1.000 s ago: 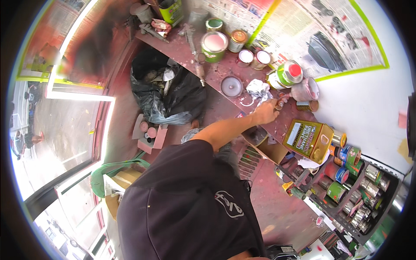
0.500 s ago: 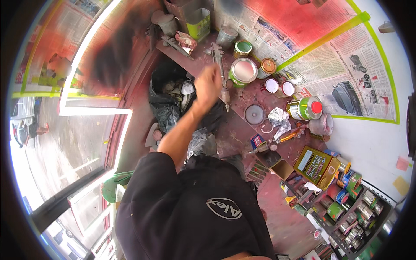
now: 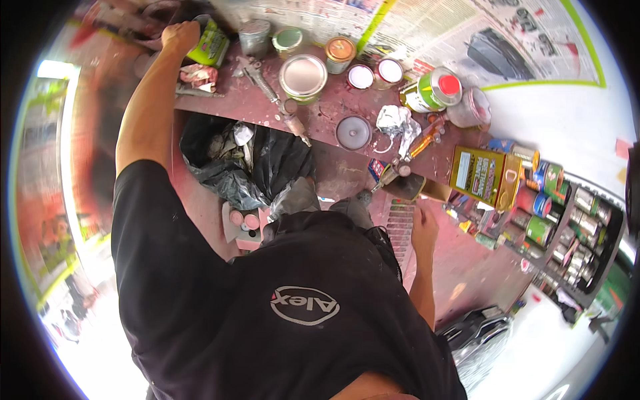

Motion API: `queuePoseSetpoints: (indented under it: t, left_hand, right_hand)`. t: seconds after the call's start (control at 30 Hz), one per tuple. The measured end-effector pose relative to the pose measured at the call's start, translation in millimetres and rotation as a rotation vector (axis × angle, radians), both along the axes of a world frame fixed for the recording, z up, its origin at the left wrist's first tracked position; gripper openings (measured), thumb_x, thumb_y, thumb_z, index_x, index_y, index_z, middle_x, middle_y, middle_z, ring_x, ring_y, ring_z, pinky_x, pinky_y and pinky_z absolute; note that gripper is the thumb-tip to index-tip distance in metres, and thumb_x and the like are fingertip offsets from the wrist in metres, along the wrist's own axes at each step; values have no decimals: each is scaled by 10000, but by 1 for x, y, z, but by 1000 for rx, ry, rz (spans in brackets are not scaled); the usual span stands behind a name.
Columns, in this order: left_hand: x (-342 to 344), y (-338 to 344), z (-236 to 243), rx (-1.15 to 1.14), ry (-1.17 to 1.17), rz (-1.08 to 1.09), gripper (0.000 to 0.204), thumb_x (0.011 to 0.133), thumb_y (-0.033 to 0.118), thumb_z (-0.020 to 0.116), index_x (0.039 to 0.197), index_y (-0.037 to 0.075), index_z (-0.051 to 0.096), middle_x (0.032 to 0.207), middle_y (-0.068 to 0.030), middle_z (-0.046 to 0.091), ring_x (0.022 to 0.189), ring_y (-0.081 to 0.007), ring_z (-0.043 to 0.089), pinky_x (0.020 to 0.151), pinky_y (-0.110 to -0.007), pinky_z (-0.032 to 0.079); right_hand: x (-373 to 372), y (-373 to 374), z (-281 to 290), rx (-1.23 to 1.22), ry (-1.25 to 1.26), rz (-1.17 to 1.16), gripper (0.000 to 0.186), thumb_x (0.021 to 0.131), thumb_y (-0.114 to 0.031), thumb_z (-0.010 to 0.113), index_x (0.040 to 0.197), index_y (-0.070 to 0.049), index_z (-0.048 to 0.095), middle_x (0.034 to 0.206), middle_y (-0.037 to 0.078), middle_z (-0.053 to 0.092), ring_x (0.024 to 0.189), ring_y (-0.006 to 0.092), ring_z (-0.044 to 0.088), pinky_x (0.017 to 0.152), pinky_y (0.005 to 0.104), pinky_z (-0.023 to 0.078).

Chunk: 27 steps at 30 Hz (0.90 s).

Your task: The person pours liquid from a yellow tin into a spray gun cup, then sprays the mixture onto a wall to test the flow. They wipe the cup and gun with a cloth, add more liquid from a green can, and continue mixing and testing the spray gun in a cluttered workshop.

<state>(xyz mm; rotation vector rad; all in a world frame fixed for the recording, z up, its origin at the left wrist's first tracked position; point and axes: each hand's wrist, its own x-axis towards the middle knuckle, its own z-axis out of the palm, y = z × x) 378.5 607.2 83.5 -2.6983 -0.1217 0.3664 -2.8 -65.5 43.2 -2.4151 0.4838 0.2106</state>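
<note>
My left arm stretches to the far left of the bench, and my left hand (image 3: 179,39) is closed at the rim of a green plastic container (image 3: 212,44); its fingertips are partly hidden there. My right hand (image 3: 424,229) hangs low at my right side, loosely curled, with nothing visible in it. A crumpled red-and-white wrapper (image 3: 199,76) lies just below the container. Near it on the bench rests a spray gun (image 3: 259,77), and a grey can (image 3: 255,37) stands to the container's right.
Paint tins (image 3: 303,77) line the bench back, beside newspaper-covered walls. A round lid (image 3: 353,133), crumpled paper (image 3: 395,121) and an orange-handled spray gun (image 3: 417,148) lie nearer. A black rubbish bag (image 3: 227,175) stands below the edge; a gold thinner can (image 3: 481,175) stands right.
My left hand has swung from above the rubbish bag to the green container at far left. My right hand has come into sight. The view has shifted, bringing more of the right side in.
</note>
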Motion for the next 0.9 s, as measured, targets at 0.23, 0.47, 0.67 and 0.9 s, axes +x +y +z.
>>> queuePoseSetpoints:
  t: [0.23, 0.47, 0.67, 0.9]
  left_hand:
    - [12, 1, -10, 108, 112, -39, 290, 974, 126, 564, 1113, 82, 815, 1185, -159, 780, 1111, -323, 763, 942, -430, 606]
    - [26, -1, -12, 122, 290, 9, 270, 876, -4, 688, 1114, 52, 804, 1228, -185, 761, 1189, -335, 730, 957, -429, 594]
    - [25, 6, -6, 52, 295, 89, 300, 946, 117, 646, 1214, 20, 743, 1310, -216, 716, 1259, -381, 679, 1020, -482, 560]
    - [46, 10, -16, 59, 345, 82, 377, 940, 161, 652, 1294, 45, 704, 1325, -217, 703, 1268, -364, 673, 1028, -464, 561]
  right_hand:
    - [138, 69, -28, 105, -217, 74, 370, 993, -233, 701, 1262, 20, 690, 1227, 214, 689, 1107, 358, 690, 946, 422, 552]
    - [218, 82, -95, -94, -44, -39, 751, 930, -377, 754, 1545, -42, 482, 1550, 373, 399, 1437, 499, 432, 1151, 539, 432]
    - [222, 86, -114, -68, 11, -112, 718, 893, -296, 784, 1506, -29, 523, 1515, 332, 382, 1331, 512, 532, 1128, 529, 463]
    - [230, 64, -122, 41, -14, -178, 561, 898, -244, 718, 1324, 97, 587, 1297, 369, 624, 1220, 499, 625, 1060, 509, 497]
